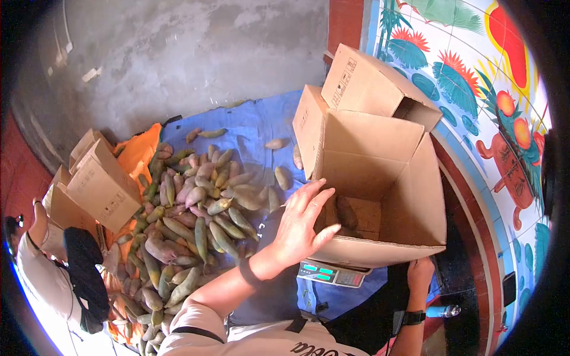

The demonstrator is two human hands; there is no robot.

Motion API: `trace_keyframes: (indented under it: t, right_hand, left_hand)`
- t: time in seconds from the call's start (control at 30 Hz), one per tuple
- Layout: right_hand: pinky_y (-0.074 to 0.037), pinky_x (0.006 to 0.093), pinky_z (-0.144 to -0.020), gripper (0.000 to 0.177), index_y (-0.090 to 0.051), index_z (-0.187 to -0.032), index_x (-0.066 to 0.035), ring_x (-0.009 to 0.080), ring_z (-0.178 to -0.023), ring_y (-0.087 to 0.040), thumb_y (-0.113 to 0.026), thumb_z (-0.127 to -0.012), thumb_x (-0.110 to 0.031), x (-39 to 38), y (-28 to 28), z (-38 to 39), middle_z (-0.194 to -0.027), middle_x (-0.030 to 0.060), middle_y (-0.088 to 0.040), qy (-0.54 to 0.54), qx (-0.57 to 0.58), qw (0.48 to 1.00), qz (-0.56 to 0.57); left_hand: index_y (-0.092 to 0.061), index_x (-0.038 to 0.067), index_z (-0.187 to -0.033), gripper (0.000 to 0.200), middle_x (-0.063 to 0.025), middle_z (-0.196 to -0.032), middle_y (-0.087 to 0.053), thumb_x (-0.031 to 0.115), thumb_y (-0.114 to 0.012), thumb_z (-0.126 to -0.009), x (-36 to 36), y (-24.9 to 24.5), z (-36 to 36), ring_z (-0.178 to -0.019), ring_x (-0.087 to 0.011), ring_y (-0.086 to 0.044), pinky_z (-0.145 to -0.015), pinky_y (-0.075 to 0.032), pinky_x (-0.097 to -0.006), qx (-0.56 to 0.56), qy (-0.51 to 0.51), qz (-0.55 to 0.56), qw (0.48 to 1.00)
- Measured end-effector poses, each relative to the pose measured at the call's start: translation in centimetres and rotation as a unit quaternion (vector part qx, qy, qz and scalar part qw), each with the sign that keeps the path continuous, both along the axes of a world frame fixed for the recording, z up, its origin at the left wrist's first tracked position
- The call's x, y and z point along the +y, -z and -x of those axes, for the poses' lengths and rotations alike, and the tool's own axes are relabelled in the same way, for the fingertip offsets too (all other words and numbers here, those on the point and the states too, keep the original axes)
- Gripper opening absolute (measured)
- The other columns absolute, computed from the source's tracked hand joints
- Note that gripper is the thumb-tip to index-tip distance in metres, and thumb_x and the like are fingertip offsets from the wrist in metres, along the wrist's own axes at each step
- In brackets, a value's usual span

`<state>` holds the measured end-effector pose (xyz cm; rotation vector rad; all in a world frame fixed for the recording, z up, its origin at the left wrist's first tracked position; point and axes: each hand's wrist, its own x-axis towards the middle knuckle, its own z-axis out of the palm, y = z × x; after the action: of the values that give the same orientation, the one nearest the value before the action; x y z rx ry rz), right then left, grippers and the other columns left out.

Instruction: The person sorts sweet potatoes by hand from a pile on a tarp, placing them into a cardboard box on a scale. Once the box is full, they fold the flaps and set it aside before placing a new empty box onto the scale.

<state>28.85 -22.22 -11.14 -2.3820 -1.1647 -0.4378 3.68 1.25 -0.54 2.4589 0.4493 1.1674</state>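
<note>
An upright cardboard box [409,196] with its top open stands on a digital scale [332,275] with lit green displays. My left hand [304,225] is at the box's near left rim, fingers spread, holding nothing. Low at the near right corner, my right hand [420,273] is against or just beside the outside of the box; its fingers are mostly hidden. Inside the box a brownish elongated vegetable [346,212] shows in shadow near the left wall. To the left lies a big heap of elongated green and purplish vegetables [205,231], perhaps radishes or sweet potatoes.
More cardboard boxes [368,83] stand behind mine, against the painted wall. At far left a person [47,279] in white reaches toward other boxes [101,184]. Blue sheeting [261,118] and orange sheeting [139,151] cover the floor. A blue bottle [442,311] lies at right.
</note>
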Motion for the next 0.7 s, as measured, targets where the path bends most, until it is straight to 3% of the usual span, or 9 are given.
trace_keyframes:
  t: [0.2, 0.27, 0.4, 0.53, 0.67, 0.7]
  right_hand:
    - [-0.044, 0.0454, -0.060, 0.011, -0.055, -0.081, 0.003, 0.0399, -0.068, -0.055, -0.052, -0.074, -0.004, 0.2, -0.2, 0.1, -0.076, 0.0241, -0.057, 0.002, 0.008, 1.000, 0.007]
    - [-0.044, 0.0454, -0.060, 0.011, -0.055, -0.081, 0.003, 0.0400, -0.067, -0.055, -0.052, -0.074, -0.004, 0.3, -0.2, 0.1, -0.075, 0.0242, -0.056, 0.008, 0.008, 1.000, 0.007]
    - [-0.044, 0.0459, -0.059, 0.010, -0.055, -0.079, 0.003, 0.0404, -0.066, -0.054, -0.053, -0.075, -0.006, 0.2, 0.2, -0.1, -0.073, 0.0246, -0.056, 0.019, -0.008, 1.000, 0.022]
    - [-0.043, 0.0466, -0.058, 0.011, -0.055, -0.077, 0.004, 0.0405, -0.065, -0.054, -0.052, -0.075, -0.007, 0.5, -0.1, 0.1, -0.072, 0.0245, -0.056, 0.001, -0.004, 1.000, 0.013]
    - [-0.043, 0.0471, -0.057, 0.011, -0.054, -0.075, 0.004, 0.0405, -0.064, -0.054, -0.052, -0.075, -0.007, 0.3, 0.5, -0.2, -0.070, 0.0240, -0.055, 0.011, -0.020, 0.999, 0.033]
    - [-0.043, 0.0473, -0.057, 0.011, -0.054, -0.074, 0.003, 0.0405, -0.064, -0.054, -0.052, -0.075, -0.007, 0.4, 0.5, -0.2, -0.068, 0.0237, -0.055, 0.014, -0.024, 0.999, 0.036]
  left_hand:
    - [-0.043, 0.000, -0.116, 0.056, -0.0215, -0.121, -0.040, 0.031, -0.061, -0.073, 1.1, 2.0, 2.6, -0.111, -0.0369, -0.040, -0.094, -0.033, -0.0403, -0.007, -0.012, 0.067, 0.998]
    - [-0.045, 0.000, -0.113, 0.049, -0.0211, -0.115, -0.045, 0.030, -0.057, -0.076, 1.9, 2.9, 4.0, -0.110, -0.0364, -0.042, -0.092, -0.034, -0.0406, -0.024, -0.026, 0.080, 0.996]
    - [-0.050, -0.001, -0.105, 0.036, -0.0204, -0.104, -0.052, 0.021, -0.055, -0.078, 4.5, 8.3, 8.2, -0.100, -0.0363, -0.047, -0.086, -0.038, -0.0396, -0.004, -0.141, 0.171, 0.975]
    - [-0.054, 0.000, -0.093, 0.023, -0.0176, -0.096, -0.054, 0.014, -0.056, -0.075, 6.9, 17.4, 13.6, -0.091, -0.0356, -0.049, -0.080, -0.040, -0.0403, 0.156, -0.252, 0.106, 0.949]
    - [-0.056, 0.004, -0.096, 0.028, -0.0156, -0.098, -0.055, 0.021, -0.055, -0.074, 6.4, 26.3, 19.6, -0.092, -0.0310, -0.052, -0.079, -0.042, -0.0382, 0.384, -0.285, 0.188, 0.858]
    - [-0.056, 0.004, -0.098, 0.030, -0.0145, -0.102, -0.054, 0.023, -0.054, -0.074, 6.7, 28.7, 20.7, -0.096, -0.0309, -0.051, -0.081, -0.042, -0.0383, 0.467, -0.275, 0.222, 0.811]
